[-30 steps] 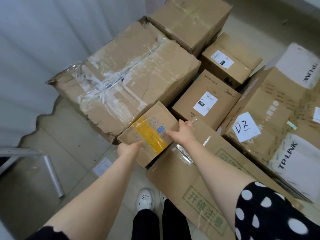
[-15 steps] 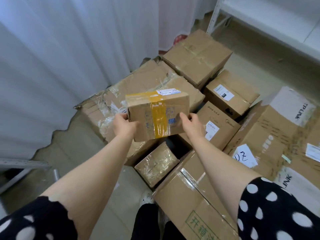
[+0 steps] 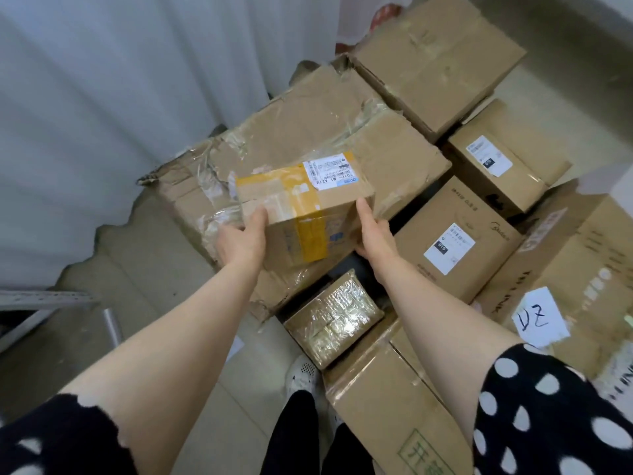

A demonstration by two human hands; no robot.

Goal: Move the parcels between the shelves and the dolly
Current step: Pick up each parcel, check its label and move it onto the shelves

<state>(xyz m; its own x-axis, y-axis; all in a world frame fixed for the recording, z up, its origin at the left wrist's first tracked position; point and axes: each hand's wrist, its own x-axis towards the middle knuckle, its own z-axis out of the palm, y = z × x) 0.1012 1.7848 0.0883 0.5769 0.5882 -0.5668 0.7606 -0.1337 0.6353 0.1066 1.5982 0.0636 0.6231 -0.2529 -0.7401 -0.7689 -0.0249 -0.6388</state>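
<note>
Gripping the small parcel (image 3: 301,217) from both sides, the fingers (image 3: 255,216) of the left hand (image 3: 241,241) press flat on its left end while the right hand (image 3: 373,234) cups the lower right corner, thumb up along the edge. Compared with half a second ago, the parcel sits tipped so its top face shows more fully, the white shipping label (image 3: 330,173) and yellow tape (image 3: 301,204) turned up toward the camera, and the view has dropped so the white shelf frame at the upper right is gone from sight. The parcel hangs in the air over the battered large box (image 3: 308,132), clear of the pile. Both forearms reach forward nearly straight, wrists level, with the polka-dot sleeves (image 3: 555,416) at the near edge. Below the hands lies a film-wrapped packet (image 3: 334,318) in the gap between boxes, and to the right stands a labelled carton (image 3: 455,241) beside a box bearing a handwritten paper note (image 3: 539,318). A white curtain (image 3: 102,114) hangs along the left.
</note>
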